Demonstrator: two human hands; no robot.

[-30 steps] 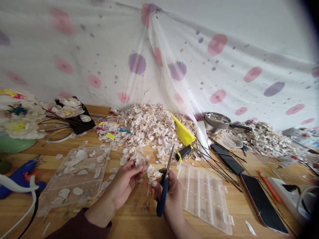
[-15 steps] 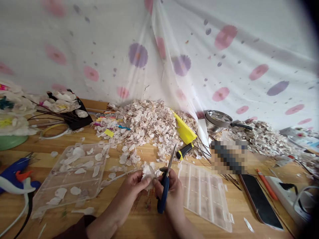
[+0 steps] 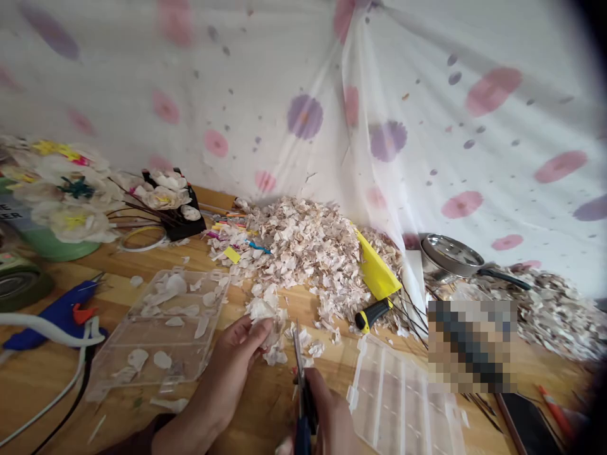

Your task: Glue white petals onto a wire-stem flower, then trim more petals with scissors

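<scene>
My left hand pinches a thin, pale petal-like piece between thumb and fingers, just in front of the big heap. Lower down and to the right, my right hand grips blue-handled scissors, their blades pointing away from me. The blades look nearly closed, and the handles are partly cut off by the bottom edge. Between the hands, several loose pale scraps lie on the wooden table. A large heap of dry whitish petals rises behind both hands.
Left stands a clear plastic case with petals in it; right lies a divided clear tray. Behind are a yellow-black handle and a steel pan. A blue glue gun, paper flowers and a phone flank them.
My hands have parted: the right one has dropped toward me with the scissors. Loose scraps now lie where the hands were together. The view has turned left and tilted.
</scene>
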